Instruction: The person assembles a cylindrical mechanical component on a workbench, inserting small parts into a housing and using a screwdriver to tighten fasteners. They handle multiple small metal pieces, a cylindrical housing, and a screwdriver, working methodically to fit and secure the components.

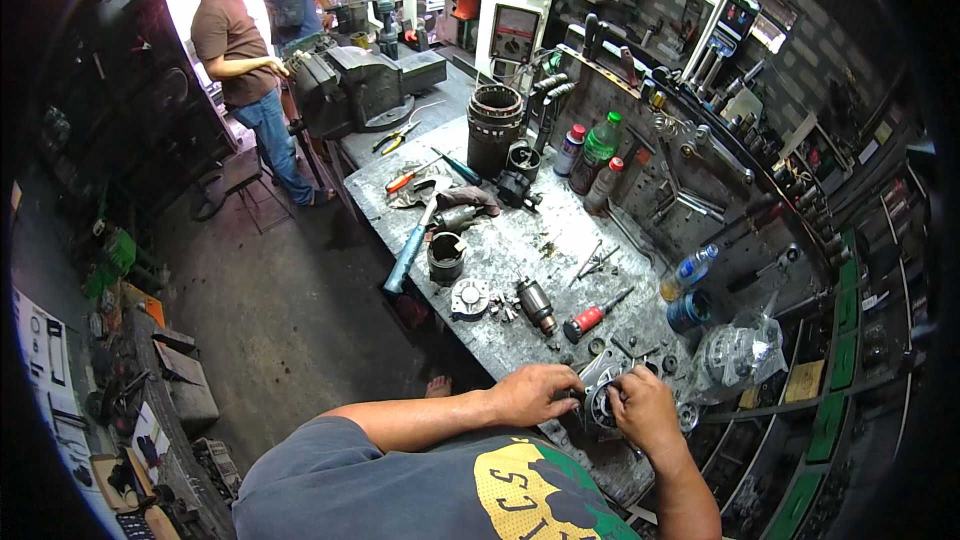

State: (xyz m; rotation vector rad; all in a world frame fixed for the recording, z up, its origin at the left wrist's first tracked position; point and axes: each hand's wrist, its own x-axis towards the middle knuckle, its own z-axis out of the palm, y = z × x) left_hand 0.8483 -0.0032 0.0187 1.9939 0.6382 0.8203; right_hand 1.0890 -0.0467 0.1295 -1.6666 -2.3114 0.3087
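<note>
At the near end of the workbench [460, 325], both my hands are on a round grey metal housing [601, 404], which looks like part of a motor. My left hand [537, 395] grips its left side with bent fingers. From the right, my right hand [644, 406] closes its fingers at the housing's top; the fingertips are partly hidden. Just beyond lie a red-handled screwdriver [590, 317], a motor armature [536, 304] and a pale round end cover [469, 297]. Small loose parts surround the housing.
A blue-handled hammer [408, 251] overhangs the bench's left edge. Farther back stand a large dark cylindrical casing [495, 130] and several bottles [600, 145]. A bagged part [740, 352] sits at the right. Beyond the vise [355, 85] are other people [240, 50].
</note>
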